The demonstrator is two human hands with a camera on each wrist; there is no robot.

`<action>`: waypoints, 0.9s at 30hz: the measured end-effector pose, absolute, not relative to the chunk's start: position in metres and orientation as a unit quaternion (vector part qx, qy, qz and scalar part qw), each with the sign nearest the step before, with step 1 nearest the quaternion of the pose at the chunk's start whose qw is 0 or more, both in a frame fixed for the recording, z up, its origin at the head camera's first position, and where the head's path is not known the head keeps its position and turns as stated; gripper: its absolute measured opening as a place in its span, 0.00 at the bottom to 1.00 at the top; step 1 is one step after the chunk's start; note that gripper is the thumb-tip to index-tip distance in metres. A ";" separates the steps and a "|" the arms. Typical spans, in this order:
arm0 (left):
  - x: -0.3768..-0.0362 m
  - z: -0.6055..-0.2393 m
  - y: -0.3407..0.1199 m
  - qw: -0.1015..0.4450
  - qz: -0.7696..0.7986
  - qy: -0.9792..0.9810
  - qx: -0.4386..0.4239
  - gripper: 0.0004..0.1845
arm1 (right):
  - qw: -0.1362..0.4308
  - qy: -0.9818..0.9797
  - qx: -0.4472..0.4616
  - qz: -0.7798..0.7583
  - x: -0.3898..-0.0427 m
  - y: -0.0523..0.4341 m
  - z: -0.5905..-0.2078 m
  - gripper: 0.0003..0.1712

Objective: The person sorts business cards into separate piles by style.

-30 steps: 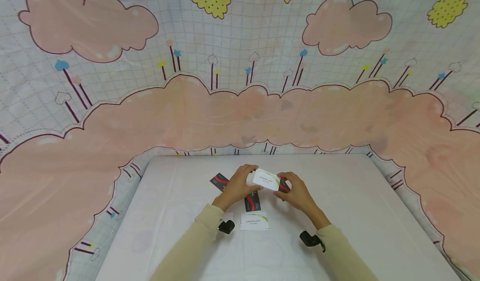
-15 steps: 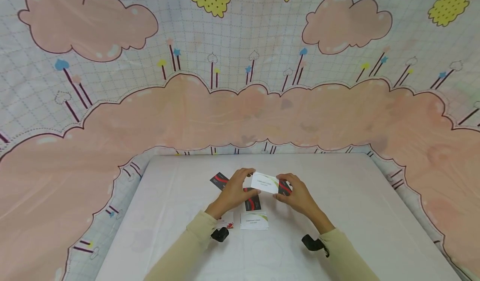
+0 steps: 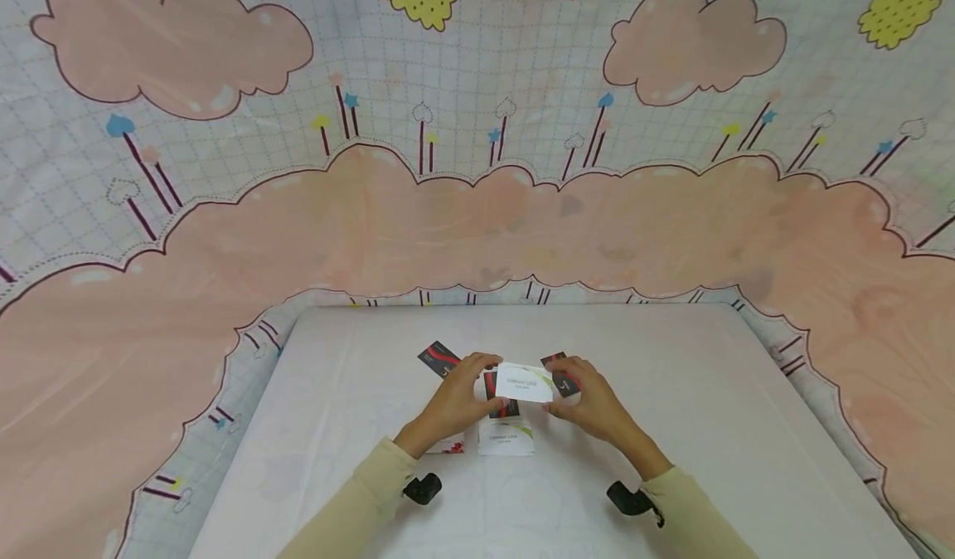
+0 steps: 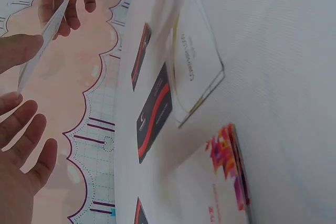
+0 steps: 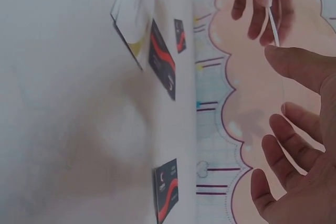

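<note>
Both hands hold a white business card (image 3: 525, 382) with a yellow-green curve, one at each end, above the table. My left hand (image 3: 455, 397) pinches its left end between thumb and fingers. At the other end, the thumb and fingers of my right hand (image 3: 592, 399) grip the card. From the side, in the left wrist view, the white card (image 4: 44, 43) shows as a thin tilted strip. Behind it on the table lies a black-and-red card (image 3: 502, 410), partly covered by the held card in the head view. A matching white card pile (image 3: 506, 439) lies nearer me.
One black-and-red card (image 3: 437, 358) lies left, partly behind my left hand. Another black-and-red card (image 3: 564, 382) is by my right hand. White cards with a red-orange pattern (image 4: 226, 166) sit beside my left forearm. A cloud-print cloth (image 3: 477, 227) hangs behind the white table (image 3: 731, 426).
Both hands have brought the white card nearer the body and slightly left, levelling it. More of the right-hand black card and the red-patterned cards now shows.
</note>
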State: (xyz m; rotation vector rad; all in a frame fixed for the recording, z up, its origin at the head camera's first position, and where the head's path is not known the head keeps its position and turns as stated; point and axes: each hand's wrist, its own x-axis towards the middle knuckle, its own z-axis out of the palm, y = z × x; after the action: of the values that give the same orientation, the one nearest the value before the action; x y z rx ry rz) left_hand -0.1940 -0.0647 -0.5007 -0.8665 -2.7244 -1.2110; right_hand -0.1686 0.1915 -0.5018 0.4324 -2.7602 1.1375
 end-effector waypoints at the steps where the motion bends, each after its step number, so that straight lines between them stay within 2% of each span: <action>1: -0.192 -0.501 -0.066 0.016 -0.387 -0.879 -0.278 0.34 | 0.062 -0.912 0.146 0.378 -0.168 0.191 -0.503 0.34; 6: -0.184 -0.504 -0.069 0.006 -0.373 -0.888 -0.270 0.34 | 0.065 -0.909 0.157 0.380 -0.162 0.190 -0.508 0.34; 14: -0.173 -0.512 -0.078 0.039 -0.332 -0.894 -0.300 0.33 | 0.057 -0.907 0.172 0.380 -0.156 0.186 -0.517 0.33; 27: -0.163 -0.527 -0.087 0.051 -0.310 -0.898 -0.308 0.31 | 0.061 -0.912 0.185 0.361 -0.147 0.179 -0.532 0.33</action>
State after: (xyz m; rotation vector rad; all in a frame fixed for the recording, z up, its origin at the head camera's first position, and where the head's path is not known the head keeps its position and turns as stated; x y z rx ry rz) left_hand -0.1627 -0.0865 -0.5267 -0.9365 -2.7346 -0.9428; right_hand -0.1474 0.1790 -0.5323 0.5609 -2.7593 1.0928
